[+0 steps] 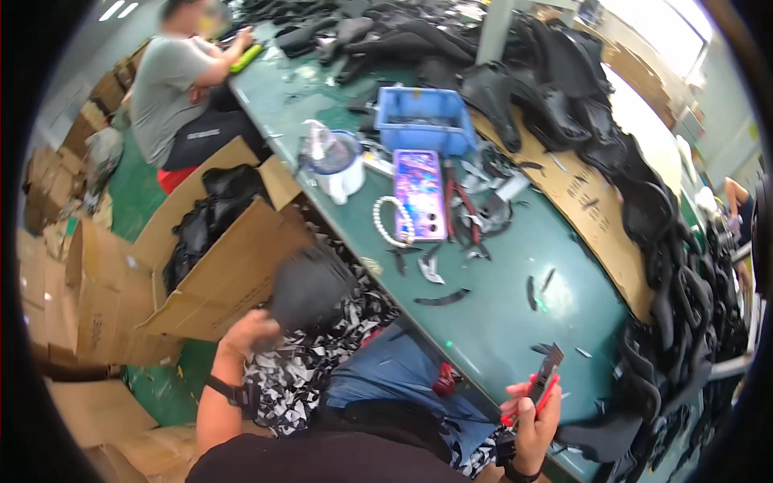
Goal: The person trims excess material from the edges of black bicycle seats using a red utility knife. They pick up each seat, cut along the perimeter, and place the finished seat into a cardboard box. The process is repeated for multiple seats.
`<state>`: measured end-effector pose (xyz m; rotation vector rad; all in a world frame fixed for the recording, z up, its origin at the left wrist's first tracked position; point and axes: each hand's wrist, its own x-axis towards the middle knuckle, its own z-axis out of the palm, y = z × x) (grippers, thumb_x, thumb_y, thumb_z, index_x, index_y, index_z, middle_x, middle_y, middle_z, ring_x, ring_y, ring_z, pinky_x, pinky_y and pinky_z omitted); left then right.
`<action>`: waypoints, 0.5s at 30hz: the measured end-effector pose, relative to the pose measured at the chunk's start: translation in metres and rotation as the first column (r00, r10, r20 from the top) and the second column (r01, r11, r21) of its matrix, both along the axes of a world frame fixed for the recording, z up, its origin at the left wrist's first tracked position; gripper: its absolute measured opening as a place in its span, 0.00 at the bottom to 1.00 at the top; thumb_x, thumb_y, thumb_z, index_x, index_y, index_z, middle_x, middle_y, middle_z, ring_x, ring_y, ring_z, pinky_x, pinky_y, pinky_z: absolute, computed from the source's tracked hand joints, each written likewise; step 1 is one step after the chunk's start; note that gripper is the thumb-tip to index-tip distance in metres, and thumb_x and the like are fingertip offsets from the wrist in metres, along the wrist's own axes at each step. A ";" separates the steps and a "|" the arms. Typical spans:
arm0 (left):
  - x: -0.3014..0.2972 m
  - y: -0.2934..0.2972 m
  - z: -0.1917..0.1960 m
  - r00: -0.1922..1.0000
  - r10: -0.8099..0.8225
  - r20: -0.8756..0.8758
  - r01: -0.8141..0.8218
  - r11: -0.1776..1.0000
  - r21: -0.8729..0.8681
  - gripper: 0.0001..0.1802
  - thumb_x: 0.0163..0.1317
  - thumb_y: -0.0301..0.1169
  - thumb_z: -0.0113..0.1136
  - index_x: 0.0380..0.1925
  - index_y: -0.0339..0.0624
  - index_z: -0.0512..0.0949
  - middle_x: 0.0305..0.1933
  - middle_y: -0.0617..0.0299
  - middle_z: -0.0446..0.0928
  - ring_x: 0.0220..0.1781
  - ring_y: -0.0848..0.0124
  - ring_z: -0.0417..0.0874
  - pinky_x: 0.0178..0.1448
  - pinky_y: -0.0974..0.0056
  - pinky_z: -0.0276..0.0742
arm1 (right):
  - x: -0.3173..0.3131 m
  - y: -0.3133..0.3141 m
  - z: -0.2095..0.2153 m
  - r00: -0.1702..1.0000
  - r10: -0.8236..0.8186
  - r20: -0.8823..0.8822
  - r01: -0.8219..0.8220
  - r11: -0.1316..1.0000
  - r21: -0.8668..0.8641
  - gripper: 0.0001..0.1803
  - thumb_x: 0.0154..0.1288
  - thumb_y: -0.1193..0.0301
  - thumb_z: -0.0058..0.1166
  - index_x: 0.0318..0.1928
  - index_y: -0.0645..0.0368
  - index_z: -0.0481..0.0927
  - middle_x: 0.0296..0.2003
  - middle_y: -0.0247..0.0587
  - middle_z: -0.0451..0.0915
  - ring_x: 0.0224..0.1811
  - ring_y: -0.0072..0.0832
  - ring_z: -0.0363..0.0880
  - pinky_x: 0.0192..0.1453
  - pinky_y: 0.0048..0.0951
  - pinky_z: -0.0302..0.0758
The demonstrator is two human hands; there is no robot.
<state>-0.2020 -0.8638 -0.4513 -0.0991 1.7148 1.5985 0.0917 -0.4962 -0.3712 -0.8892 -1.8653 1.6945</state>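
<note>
My left hand (251, 330) is closed on the edge of a black bicycle saddle piece (310, 286), smeared by motion, beside the open carton and above a heap of scraps. Over the table's near right edge, my right hand (533, 419) grips red-handled cutters (547, 377), their dark jaws pointing up and away. Whether the jaws are apart I cannot tell. Small black offcuts (443, 299) lie on the green tabletop beyond.
A carton (233, 270) with black pieces stands at left. On the table (515, 282) are a blue bin (425, 121), a phone (420, 193), a bead bracelet (378, 217) and a white mug (338, 173). Black saddle pieces (644, 201) line the right side. Another person (173, 88) sits far left.
</note>
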 end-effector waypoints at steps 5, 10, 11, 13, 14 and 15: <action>-0.047 -0.046 -0.026 0.783 0.621 -0.041 -0.578 0.750 0.320 0.18 0.67 0.45 0.56 0.46 0.43 0.75 0.33 0.65 0.79 0.27 0.77 0.78 0.29 0.75 0.69 | 0.002 -0.008 -0.013 0.996 0.059 0.060 -0.065 0.991 0.117 0.14 0.69 0.71 0.46 0.51 0.65 0.67 0.35 0.45 0.79 0.23 0.21 0.77 0.26 0.19 0.73; -0.034 0.090 -0.001 0.948 -0.135 -0.289 0.094 0.984 -0.150 0.14 0.66 0.39 0.55 0.43 0.40 0.76 0.37 0.62 0.81 0.31 0.75 0.81 0.37 0.73 0.71 | 0.033 -0.001 -0.013 0.951 -0.302 0.065 0.279 0.930 0.239 0.17 0.66 0.73 0.52 0.53 0.64 0.69 0.33 0.39 0.77 0.22 0.18 0.71 0.26 0.19 0.68; -0.018 0.128 0.011 0.897 -0.284 -0.339 0.262 0.959 -0.110 0.13 0.65 0.35 0.57 0.44 0.38 0.76 0.36 0.63 0.80 0.33 0.75 0.81 0.41 0.72 0.73 | 0.044 0.005 -0.023 0.909 -0.410 0.078 0.373 0.882 0.287 0.18 0.64 0.73 0.55 0.53 0.64 0.70 0.33 0.38 0.77 0.24 0.21 0.73 0.28 0.21 0.70; 0.021 0.204 0.038 0.687 -0.600 -0.409 0.624 0.776 -0.090 0.12 0.61 0.31 0.62 0.42 0.37 0.77 0.32 0.64 0.80 0.35 0.76 0.81 0.41 0.70 0.76 | 0.056 0.005 -0.015 0.744 -0.666 0.052 0.640 0.733 0.230 0.19 0.63 0.74 0.56 0.54 0.62 0.70 0.30 0.30 0.72 0.24 0.14 0.65 0.27 0.16 0.64; 0.046 0.233 0.059 0.567 -0.649 -0.507 0.738 0.674 -0.038 0.13 0.61 0.32 0.63 0.42 0.37 0.78 0.32 0.62 0.81 0.34 0.76 0.81 0.39 0.69 0.76 | 0.067 0.012 -0.022 0.725 -0.688 0.016 0.666 0.708 0.234 0.19 0.67 0.73 0.54 0.56 0.62 0.69 0.31 0.29 0.71 0.22 0.12 0.65 0.24 0.15 0.62; 0.069 0.258 0.070 0.424 -0.661 -0.618 0.830 0.557 -0.026 0.14 0.60 0.35 0.64 0.41 0.38 0.78 0.32 0.58 0.81 0.33 0.70 0.82 0.38 0.66 0.76 | 0.075 0.016 -0.025 0.696 -0.716 -0.049 0.714 0.684 0.152 0.18 0.67 0.73 0.53 0.56 0.61 0.69 0.31 0.30 0.72 0.23 0.13 0.66 0.25 0.15 0.64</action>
